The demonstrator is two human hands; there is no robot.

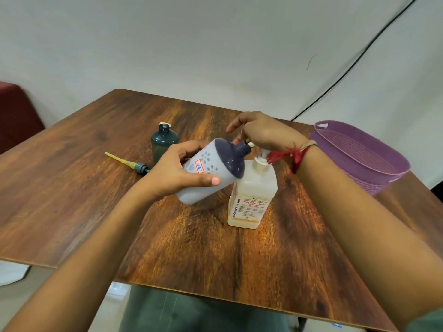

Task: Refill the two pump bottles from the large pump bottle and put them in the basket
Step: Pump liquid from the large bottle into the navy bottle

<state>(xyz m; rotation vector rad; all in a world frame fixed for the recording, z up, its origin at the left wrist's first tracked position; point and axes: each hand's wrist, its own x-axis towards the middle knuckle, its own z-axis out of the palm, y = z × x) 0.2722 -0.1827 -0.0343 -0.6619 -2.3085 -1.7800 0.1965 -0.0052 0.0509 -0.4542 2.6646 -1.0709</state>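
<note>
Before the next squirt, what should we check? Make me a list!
1. The left hand grips the white bottle: ok.
2. Neck of the white bottle at the spout of the large pump bottle: ok.
3. The right hand rests on its pump: ok.
4. The large pump bottle stands upright: ok.
5. How full the white bottle is: cannot tell.
6. The dark bottle is uncapped for its turn: ok.

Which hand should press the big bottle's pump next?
The right hand: it rests on the pump of the large pump bottle, while the left hand holds the white bottle tilted at its spout.
</note>
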